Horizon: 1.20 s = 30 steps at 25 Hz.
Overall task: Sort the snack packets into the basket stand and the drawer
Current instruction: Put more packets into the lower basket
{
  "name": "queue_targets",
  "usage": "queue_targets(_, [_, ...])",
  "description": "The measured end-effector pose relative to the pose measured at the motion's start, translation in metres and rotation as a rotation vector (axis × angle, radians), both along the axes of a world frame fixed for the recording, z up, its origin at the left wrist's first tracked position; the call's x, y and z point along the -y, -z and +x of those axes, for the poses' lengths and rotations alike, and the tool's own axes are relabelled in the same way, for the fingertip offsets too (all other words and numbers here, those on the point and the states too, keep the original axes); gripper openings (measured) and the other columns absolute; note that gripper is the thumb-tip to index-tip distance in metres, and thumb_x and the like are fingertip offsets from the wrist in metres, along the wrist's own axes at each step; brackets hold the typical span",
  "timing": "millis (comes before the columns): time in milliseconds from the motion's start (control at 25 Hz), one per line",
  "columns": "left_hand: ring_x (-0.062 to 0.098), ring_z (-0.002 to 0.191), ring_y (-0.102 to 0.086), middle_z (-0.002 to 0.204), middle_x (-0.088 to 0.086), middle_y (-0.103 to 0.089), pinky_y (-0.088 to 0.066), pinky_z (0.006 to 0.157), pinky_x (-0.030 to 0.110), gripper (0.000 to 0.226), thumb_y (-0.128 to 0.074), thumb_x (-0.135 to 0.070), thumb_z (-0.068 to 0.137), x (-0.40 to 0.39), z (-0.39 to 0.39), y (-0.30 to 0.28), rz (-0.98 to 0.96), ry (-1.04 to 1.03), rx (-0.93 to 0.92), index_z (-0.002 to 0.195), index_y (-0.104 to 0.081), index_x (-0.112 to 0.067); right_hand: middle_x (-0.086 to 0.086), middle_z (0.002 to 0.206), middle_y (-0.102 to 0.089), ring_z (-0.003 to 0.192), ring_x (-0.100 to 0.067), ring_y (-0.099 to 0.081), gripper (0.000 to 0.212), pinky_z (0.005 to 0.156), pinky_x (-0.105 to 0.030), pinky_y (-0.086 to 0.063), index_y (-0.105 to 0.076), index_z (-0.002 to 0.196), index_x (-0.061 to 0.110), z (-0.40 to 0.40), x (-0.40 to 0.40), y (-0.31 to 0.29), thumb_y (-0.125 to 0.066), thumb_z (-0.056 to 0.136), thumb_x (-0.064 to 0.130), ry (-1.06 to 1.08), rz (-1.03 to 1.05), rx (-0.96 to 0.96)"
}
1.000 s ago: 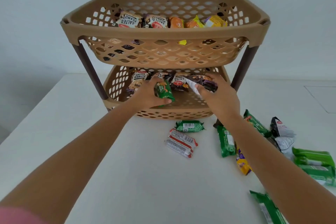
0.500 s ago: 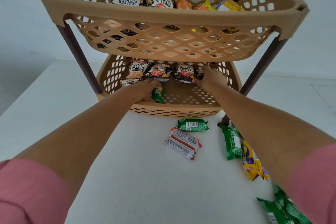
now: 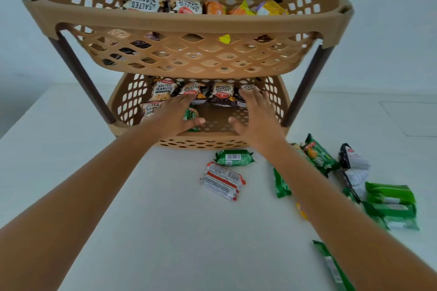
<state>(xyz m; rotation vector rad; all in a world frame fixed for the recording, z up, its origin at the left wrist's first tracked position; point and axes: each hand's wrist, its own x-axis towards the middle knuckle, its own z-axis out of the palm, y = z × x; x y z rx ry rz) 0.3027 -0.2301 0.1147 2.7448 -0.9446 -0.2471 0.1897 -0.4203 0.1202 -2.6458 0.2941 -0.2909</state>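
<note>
Upper basket: packet reading "SALTED PEANUTS", upside down. Lower basket: upright packet "SALTED PEANUTS"; inverted packet "SALTED PEANUTS". Print on the other wrappers is illegible.

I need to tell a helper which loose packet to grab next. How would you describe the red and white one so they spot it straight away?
Start at the tan basket stand on the white table. On the table just before its lower tier lies the red and white packet, right behind it a small green packet. It is the only red-striped one; the other loose packets are mostly green.
</note>
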Motion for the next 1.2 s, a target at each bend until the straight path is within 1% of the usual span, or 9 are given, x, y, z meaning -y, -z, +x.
queue_targets(160, [0.024,0.144,-0.010,0.157,0.000,-0.014,-0.008,0.114,0.054,0.082,-0.026,-0.069,0.080,-0.001,-0.075,0.013,-0.009,0.090,0.164,0.148,-0.007,-0.026,0.002,0.158,-0.006,0.145,-0.020,0.006,0.066,0.115,-0.036,0.001,-0.020,0.144,0.031,-0.104,-0.020,0.017,-0.054,0.089,0.040,-0.035,0.156,-0.034])
queue_targets(280, [0.024,0.146,-0.005,0.158,0.001,-0.012,-0.005,0.115,0.051,0.070,-0.045,-0.051,0.088,-0.002,-0.128,0.034,-0.086,0.061,0.282,0.147,-0.017,-0.025,0.011,0.157,-0.005,0.144,-0.008,0.010,0.061,0.116,-0.032,-0.004,-0.023,0.142,0.036,-0.177,-0.016,0.031,-0.053,0.089,0.042,0.031,0.194,-0.061])
queue_targets(360, [0.023,0.146,-0.002,0.158,0.001,-0.010,-0.007,0.116,0.047,0.066,-0.048,-0.044,0.090,-0.002,-0.156,0.047,-0.125,0.038,0.192,0.146,-0.020,-0.026,0.014,0.155,-0.007,0.141,-0.004,0.013,0.059,0.116,-0.034,-0.005,-0.026,0.140,0.038,-0.216,-0.007,0.037,-0.053,0.088,0.043,0.073,0.172,-0.080])
queue_targets(520, [0.017,0.146,-0.001,0.158,-0.003,-0.008,-0.010,0.117,0.039,0.064,-0.045,-0.047,0.090,0.007,-0.216,0.080,-0.113,0.075,-0.054,0.146,-0.019,-0.028,0.004,0.156,-0.017,0.145,-0.014,0.001,0.057,0.118,-0.047,-0.014,-0.036,0.137,0.031,-0.262,0.029,0.038,-0.060,0.086,0.033,0.240,0.156,-0.064])
queue_targets(720, [0.015,0.146,0.000,0.158,-0.006,-0.005,-0.011,0.118,0.038,0.065,-0.047,-0.045,0.090,0.039,-0.258,0.098,-0.061,0.089,-0.227,0.146,-0.017,-0.029,-0.009,0.154,-0.024,0.144,-0.029,-0.009,0.058,0.116,-0.051,-0.016,-0.039,0.138,0.022,-0.277,0.072,0.039,-0.062,0.086,0.029,0.372,0.098,-0.103])
queue_targets(840, [0.016,0.145,-0.006,0.158,-0.004,-0.010,-0.015,0.118,0.037,0.064,-0.050,-0.043,0.090,0.059,-0.269,0.097,-0.128,0.052,-0.275,0.145,-0.021,-0.028,-0.011,0.148,-0.033,0.140,-0.028,-0.023,0.055,0.112,-0.045,-0.024,-0.040,0.137,0.021,-0.271,0.090,0.042,-0.061,0.087,0.031,0.360,0.152,-0.075])
queue_targets(960, [0.016,0.144,-0.010,0.157,-0.004,-0.013,-0.017,0.116,0.036,0.067,-0.052,-0.042,0.089,0.081,-0.278,0.090,-0.184,0.067,-0.255,0.146,-0.020,-0.028,-0.010,0.140,-0.044,0.130,-0.025,-0.038,0.049,0.104,-0.036,-0.031,-0.044,0.133,0.017,-0.249,0.115,0.038,-0.060,0.088,0.025,0.308,0.251,-0.007])
queue_targets(1080, [0.015,0.143,-0.016,0.157,-0.002,-0.016,-0.020,0.114,0.034,0.068,-0.053,-0.041,0.089,0.104,-0.286,0.082,-0.206,0.050,-0.241,0.146,-0.019,-0.027,-0.012,0.138,-0.046,0.130,-0.025,-0.038,0.047,0.106,-0.036,-0.030,-0.045,0.132,0.014,-0.219,0.147,0.037,-0.059,0.089,0.026,0.296,0.259,-0.025])
queue_targets(1200, [0.017,0.137,-0.028,0.153,-0.001,-0.025,-0.028,0.109,0.034,0.086,-0.059,-0.050,0.081,0.122,-0.306,0.081,-0.266,-0.031,-0.241,0.147,-0.011,-0.025,-0.016,0.137,-0.047,0.128,-0.029,-0.040,0.049,0.104,-0.037,-0.032,-0.043,0.133,0.013,-0.194,0.173,0.041,-0.058,0.089,0.030,0.294,0.226,-0.083])
